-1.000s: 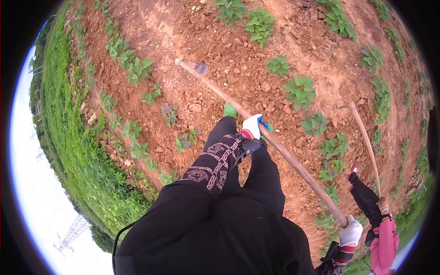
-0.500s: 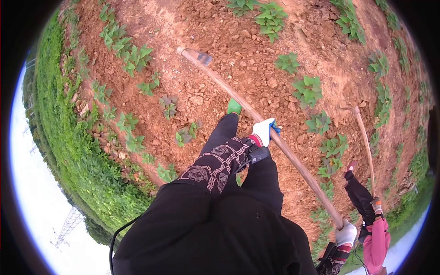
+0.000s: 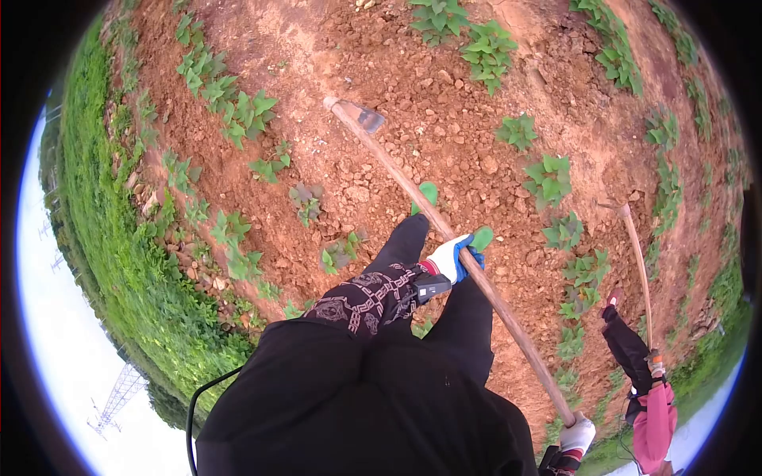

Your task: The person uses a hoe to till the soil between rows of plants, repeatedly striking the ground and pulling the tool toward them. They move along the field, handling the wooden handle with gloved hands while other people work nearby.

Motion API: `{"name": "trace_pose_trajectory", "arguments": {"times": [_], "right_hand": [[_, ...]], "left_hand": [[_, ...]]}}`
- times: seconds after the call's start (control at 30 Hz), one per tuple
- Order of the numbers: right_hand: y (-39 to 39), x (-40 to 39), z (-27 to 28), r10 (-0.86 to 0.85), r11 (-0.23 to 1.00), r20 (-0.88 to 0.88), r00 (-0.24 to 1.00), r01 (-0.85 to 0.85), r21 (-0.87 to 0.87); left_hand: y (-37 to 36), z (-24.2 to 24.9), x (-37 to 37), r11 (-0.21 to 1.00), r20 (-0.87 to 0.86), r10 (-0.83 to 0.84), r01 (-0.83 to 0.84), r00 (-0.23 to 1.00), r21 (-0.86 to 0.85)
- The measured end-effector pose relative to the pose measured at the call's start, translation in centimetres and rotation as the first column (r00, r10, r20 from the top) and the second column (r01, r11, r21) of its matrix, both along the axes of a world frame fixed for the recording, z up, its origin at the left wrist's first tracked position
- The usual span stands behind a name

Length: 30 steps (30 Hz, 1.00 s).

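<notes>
A long wooden-handled hoe [image 3: 401,179] slants across the view, its metal blade [image 3: 370,120] close over the reddish soil at the upper left. Partway down the handle, my left hand [image 3: 454,259], in a white and blue glove, wraps round the wood. My right hand [image 3: 578,435], gloved in white, grips the handle's butt end at the lower right. Beneath the handle, a green shoe [image 3: 429,193] shows on the soil, and another green shoe [image 3: 482,237] pokes out beside my left hand.
Rows of leafy green plants [image 3: 548,180] grow on both sides of the cloddy soil [image 3: 468,163]. At the right, a co-worker in a pink top [image 3: 656,424] holds another hoe [image 3: 637,266]. Dense green growth [image 3: 119,238] borders the left side.
My right hand and the handle's butt end have moved left and down. A second green shoe has come into view. The ground has shifted slightly right and down in view, with the blade.
</notes>
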State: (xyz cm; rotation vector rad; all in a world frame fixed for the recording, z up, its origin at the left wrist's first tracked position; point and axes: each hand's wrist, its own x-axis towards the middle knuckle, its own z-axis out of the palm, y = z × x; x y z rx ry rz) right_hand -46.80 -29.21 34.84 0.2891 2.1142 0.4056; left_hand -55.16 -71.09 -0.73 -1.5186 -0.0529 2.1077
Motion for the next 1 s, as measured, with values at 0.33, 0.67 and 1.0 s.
{"name": "trace_pose_trajectory", "arguments": {"times": [0.33, 0.67, 1.0], "right_hand": [[-3.7, 7.6, -17.9, 0.004, 0.947, -0.229, 0.973, -0.077, -0.312], [-19.2, -0.7, -23.5, -0.008, 0.699, -0.140, 0.990, -0.094, -0.709], [-8.5, 3.0, -14.2, 0.007, 0.915, 0.290, 0.957, 0.111, -0.389]], "left_hand": [[-10.6, -0.3, 0.0, 0.898, -0.137, -0.041, -0.023, 0.990, -0.439], [-24.9, 10.7, -7.1, 0.426, -0.362, -0.033, -0.315, 0.931, -0.848], [-10.3, -4.0, 4.2, 0.713, -0.044, -0.007, -0.026, 0.999, -0.701]]}}
